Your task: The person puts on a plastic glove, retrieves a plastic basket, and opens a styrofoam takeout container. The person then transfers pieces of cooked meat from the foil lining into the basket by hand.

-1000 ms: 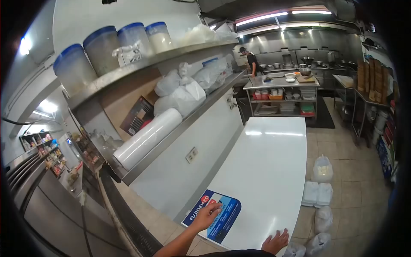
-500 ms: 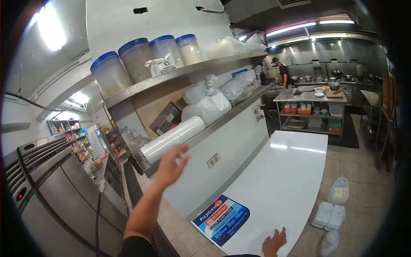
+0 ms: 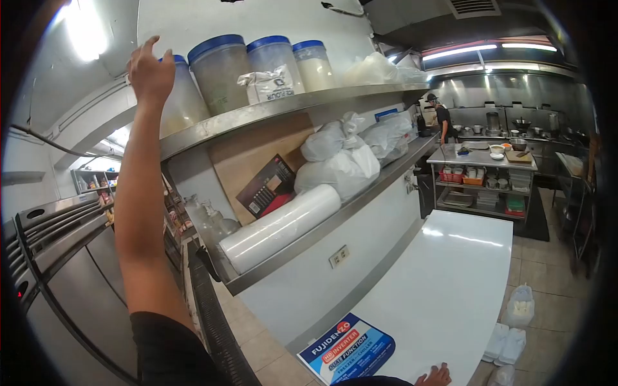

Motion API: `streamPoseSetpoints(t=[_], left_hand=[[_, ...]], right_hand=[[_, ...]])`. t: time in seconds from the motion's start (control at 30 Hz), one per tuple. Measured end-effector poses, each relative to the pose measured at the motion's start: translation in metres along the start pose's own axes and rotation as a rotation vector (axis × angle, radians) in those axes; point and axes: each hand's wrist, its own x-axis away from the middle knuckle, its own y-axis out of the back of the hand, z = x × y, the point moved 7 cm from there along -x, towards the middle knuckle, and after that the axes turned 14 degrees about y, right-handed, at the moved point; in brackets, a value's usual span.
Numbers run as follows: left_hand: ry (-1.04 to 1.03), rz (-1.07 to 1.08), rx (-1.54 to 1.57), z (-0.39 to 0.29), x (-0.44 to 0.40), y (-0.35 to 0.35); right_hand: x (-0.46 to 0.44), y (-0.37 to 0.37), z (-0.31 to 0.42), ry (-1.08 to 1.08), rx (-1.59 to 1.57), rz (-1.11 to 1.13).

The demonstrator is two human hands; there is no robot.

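My left hand (image 3: 151, 72) is raised at the upper left, beside the leftmost blue-lidded container (image 3: 183, 96) on the top shelf. Its fingers are apart and nothing shows in them. At the bottom edge, my right hand (image 3: 435, 376) rests on the white freezer lid (image 3: 444, 276), fingers spread and empty; its lower part is cut off. A blue Fujidenzo label (image 3: 351, 350) lies on the lid's near left corner. More blue-lidded containers (image 3: 221, 74) and a white flour bag (image 3: 270, 85) stand along the shelf.
The lower shelf holds a plastic-wrapped roll (image 3: 280, 228), white plastic bags (image 3: 341, 161) and a dark box (image 3: 267, 186). Beyond is a steel table (image 3: 483, 156) with a person (image 3: 443, 119) beside it. Foam boxes (image 3: 505, 344) sit on the floor at right.
My left hand has risen from over the blue label, past the roll, to the top shelf's containers. My right hand stays on the lid. The view has tilted up and turned left.
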Motion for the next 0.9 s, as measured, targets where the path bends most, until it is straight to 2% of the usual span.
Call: streamPoseSetpoints(t=[0.13,0.17,0.2,0.27,0.33,0.37,0.43,0.57,0.63,0.7,0.87,0.9], left_hand=[[0.020,0.138,-0.234,-0.006,-0.010,-0.045],[-0.072,0.226,-0.194,-0.014,-0.008,-0.064],[-0.165,0.313,-0.149,-0.023,-0.005,-0.084],[-0.209,0.351,-0.162,-0.029,-0.004,-0.114],[-0.057,0.588,-0.128,-0.023,-0.005,-0.153],[-0.062,0.589,-0.109,-0.027,-0.012,-0.163],[0.080,0.930,-0.249,-0.024,-0.009,-0.182],[-0.048,0.848,-0.311,-0.055,-0.012,-0.156],[-0.043,0.800,-0.088,-0.064,-0.011,-0.148],[0.011,0.794,-0.027,-0.067,-0.012,-0.142],[-0.162,0.106,0.054,-0.085,-0.037,-0.074],[-0.176,0.071,0.082,-0.094,-0.038,-0.046]], right_hand=[[-0.003,0.000,0.005,-0.012,0.041,0.018],[0.002,-0.011,0.001,0.038,0.071,-0.082],[0.000,-0.012,-0.002,0.026,0.069,-0.084],[0.002,-0.012,-0.001,0.051,0.030,-0.078],[0.000,-0.006,0.002,0.043,0.021,-0.088],[0.001,-0.003,0.004,0.058,0.014,-0.092],[0.003,-0.005,0.002,0.054,0.016,-0.107],[0.002,-0.004,0.003,0.064,0.018,-0.102],[0.004,-0.007,0.002,0.071,0.021,-0.104],[0.002,-0.005,0.002,0.067,0.029,-0.119],[0.001,0.002,0.006,0.063,-0.001,-0.073],[0.001,-0.003,0.002,0.066,-0.027,-0.053]])
